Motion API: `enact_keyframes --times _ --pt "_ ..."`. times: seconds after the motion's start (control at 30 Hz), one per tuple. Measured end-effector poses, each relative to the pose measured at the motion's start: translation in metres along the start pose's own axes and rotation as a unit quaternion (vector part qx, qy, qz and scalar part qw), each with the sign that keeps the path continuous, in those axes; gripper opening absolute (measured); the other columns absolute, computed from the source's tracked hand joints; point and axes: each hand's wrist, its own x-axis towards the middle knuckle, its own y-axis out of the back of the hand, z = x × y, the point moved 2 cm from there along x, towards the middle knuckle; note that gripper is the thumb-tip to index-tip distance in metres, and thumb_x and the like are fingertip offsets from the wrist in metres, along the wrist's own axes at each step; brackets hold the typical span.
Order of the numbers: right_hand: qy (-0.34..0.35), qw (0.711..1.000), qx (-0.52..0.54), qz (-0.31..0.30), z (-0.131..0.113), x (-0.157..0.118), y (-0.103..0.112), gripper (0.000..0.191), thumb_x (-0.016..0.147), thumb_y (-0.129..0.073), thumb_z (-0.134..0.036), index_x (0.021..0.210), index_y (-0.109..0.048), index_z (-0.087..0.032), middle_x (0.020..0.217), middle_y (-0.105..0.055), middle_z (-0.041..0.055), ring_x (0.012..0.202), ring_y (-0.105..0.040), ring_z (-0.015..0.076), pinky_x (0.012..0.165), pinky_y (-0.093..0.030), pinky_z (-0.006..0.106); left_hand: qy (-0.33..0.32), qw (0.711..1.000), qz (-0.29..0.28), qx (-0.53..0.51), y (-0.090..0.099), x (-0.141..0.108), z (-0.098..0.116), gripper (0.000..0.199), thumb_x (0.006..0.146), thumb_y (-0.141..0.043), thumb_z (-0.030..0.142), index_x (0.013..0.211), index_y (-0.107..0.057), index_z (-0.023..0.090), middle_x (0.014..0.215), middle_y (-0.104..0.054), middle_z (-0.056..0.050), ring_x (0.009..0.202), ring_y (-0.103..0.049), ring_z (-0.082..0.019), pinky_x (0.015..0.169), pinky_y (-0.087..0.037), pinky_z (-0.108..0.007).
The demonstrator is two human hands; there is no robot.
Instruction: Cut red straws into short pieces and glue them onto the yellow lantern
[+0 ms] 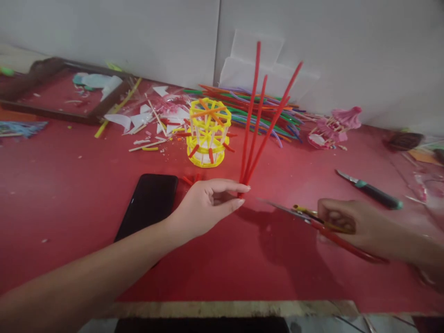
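Observation:
My left hand [211, 201] pinches several long red pipe cleaners [256, 115] near their lower ends, and they fan upward. To its right, my right hand [350, 222] grips a pair of scissors [308, 218] by the handles. The scissor tips point left toward the lower ends of the pipe cleaners and stay a little apart from them. Behind my left hand stands a round yellow frame [208, 134] with pale upright sticks and short red pieces around it. Some short red cut pieces [189, 180] lie just behind my left hand, partly hidden by it.
A black phone [147, 203] lies left of my left hand. On the right is a knife with a dark handle [378, 194]. A pile of coloured pipe cleaners [277, 115], a pink model [335, 127], scraps [149, 115] and a dark wooden frame [93, 113] line the back.

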Motion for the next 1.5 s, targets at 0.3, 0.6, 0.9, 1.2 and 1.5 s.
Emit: enact_keyframes --times 0.3,0.6,0.9,1.2,1.5 --pt "-0.019 0.993 0.082 -0.084 -0.030 0.003 -0.006 0.041 0.076 -0.073 -0.043 0.071 -0.038 -0.022 0.062 -0.036 -0.0073 0.059 -0.029 0.0092 0.052 -0.024 0.023 0.052 0.998 -0.033 0.023 0.000 -0.001 -0.002 0.025 0.078 -0.071 0.022 0.102 -0.075 0.022 0.103 -0.076 -0.004 0.089 -0.070 -0.015 0.075 -0.054 -0.020" --pt "-0.025 0.987 0.119 -0.104 -0.031 0.007 -0.011 0.040 0.075 -0.075 -0.042 0.070 -0.041 -0.021 0.062 -0.039 -0.0073 0.059 -0.034 0.0087 0.052 -0.026 0.022 0.090 0.994 -0.053 0.022 0.000 -0.001 -0.002 0.027 0.075 -0.073 0.023 0.102 -0.076 0.023 0.083 -0.074 -0.001 0.070 -0.061 -0.010 0.065 -0.048 -0.019" --pt "-0.019 0.984 0.127 -0.121 -0.038 0.011 -0.011 0.042 0.074 -0.075 -0.045 0.070 -0.040 -0.021 0.063 -0.039 -0.0071 0.059 -0.034 0.0083 0.052 -0.026 0.022 0.122 0.991 -0.050 -0.001 0.000 0.000 -0.002 0.029 0.074 -0.074 0.024 0.103 -0.075 0.023 0.082 -0.074 -0.001 0.069 -0.064 -0.010 0.064 -0.048 -0.019" --pt "-0.021 0.982 0.142 -0.124 -0.038 0.013 -0.013 0.041 0.075 -0.074 -0.046 0.072 -0.042 -0.021 0.063 -0.042 -0.0070 0.058 -0.036 0.0077 0.053 -0.028 0.021 0.138 0.988 -0.069 -0.001 0.001 0.000 -0.003 0.031 0.074 -0.075 0.026 0.105 -0.074 0.023 0.080 -0.074 -0.002 0.074 -0.068 -0.015 0.069 -0.051 -0.024" --pt "-0.021 0.984 0.122 -0.129 -0.038 0.015 -0.012 0.044 0.073 -0.072 -0.054 0.071 -0.043 -0.021 0.062 -0.044 -0.0062 0.058 -0.039 0.0090 0.053 -0.030 0.021 0.136 0.988 -0.078 0.003 0.000 -0.001 -0.003 0.031 0.075 -0.074 0.026 0.106 -0.074 0.020 0.083 -0.076 -0.004 0.077 -0.071 -0.017 0.071 -0.054 -0.027"
